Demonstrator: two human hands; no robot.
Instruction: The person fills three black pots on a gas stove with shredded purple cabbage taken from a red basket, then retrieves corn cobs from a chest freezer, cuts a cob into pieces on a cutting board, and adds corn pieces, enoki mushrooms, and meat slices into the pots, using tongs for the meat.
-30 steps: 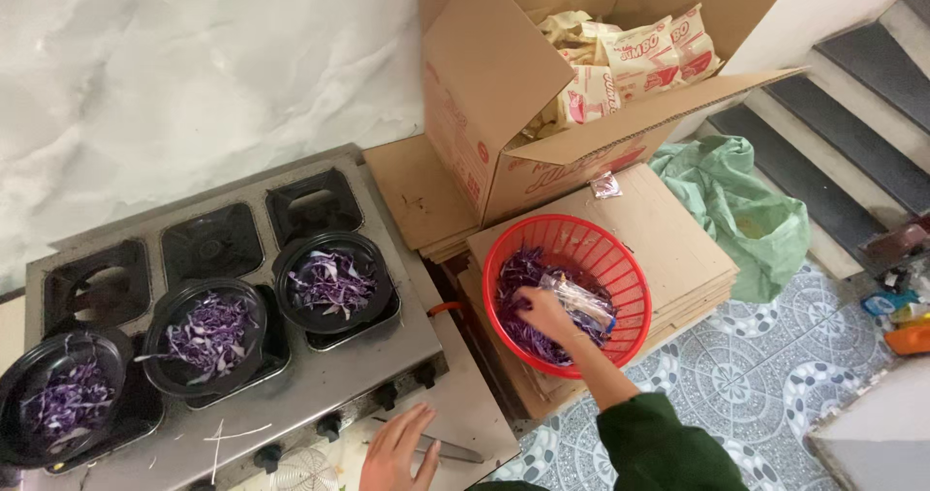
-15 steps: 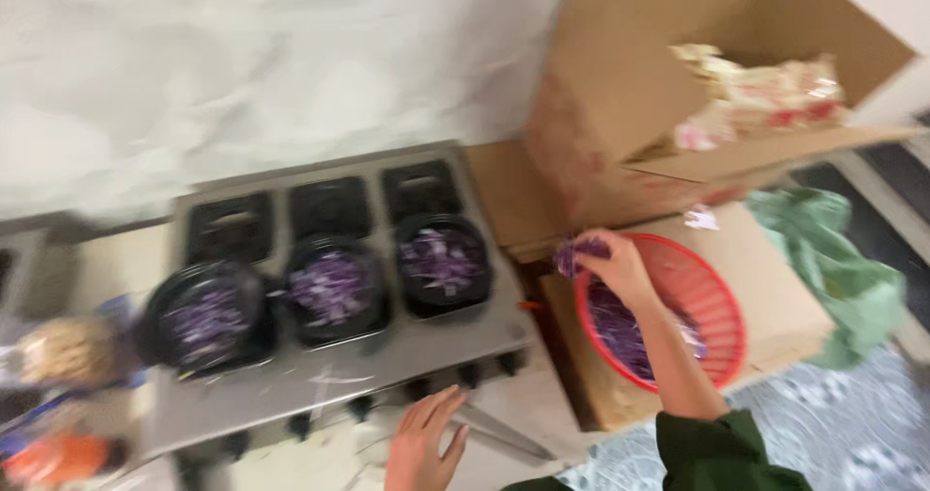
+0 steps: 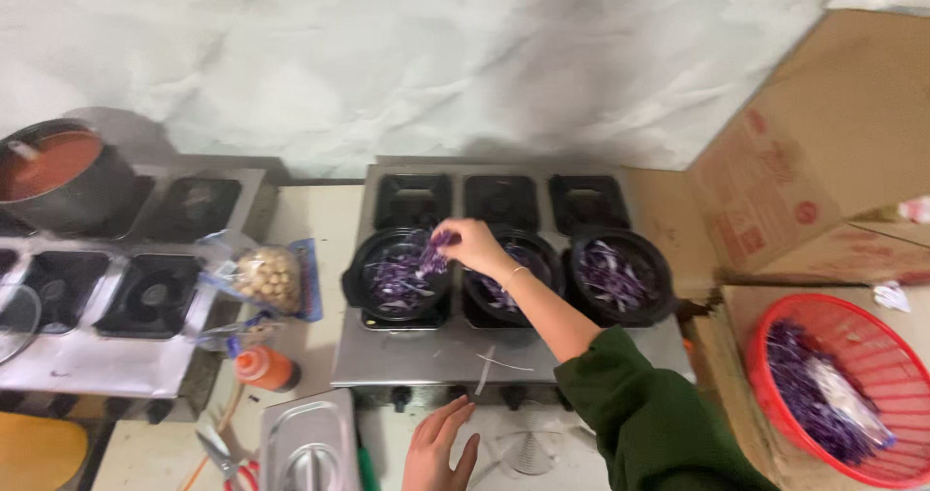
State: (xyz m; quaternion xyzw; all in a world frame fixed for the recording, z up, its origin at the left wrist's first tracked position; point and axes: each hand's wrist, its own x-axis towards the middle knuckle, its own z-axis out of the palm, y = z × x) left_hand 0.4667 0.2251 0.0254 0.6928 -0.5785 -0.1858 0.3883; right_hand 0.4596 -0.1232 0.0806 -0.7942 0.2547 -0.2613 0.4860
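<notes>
While the right hand [image 3: 472,245] pinches purple cabbage [image 3: 433,255] over the left pot [image 3: 397,276] at frame centre, fingers clamped on the shreds, the left hand [image 3: 438,448] rests open-fingered at the bottom edge below the stove [image 3: 436,355].

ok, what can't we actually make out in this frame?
- Head view: middle black pot mostly hidden by the right hand and forearm.
- Left hand cut off by the bottom edge.
- Red basket clipped at the right edge.
- Dark pot of red liquid blurred, clipped at the left edge.
</notes>
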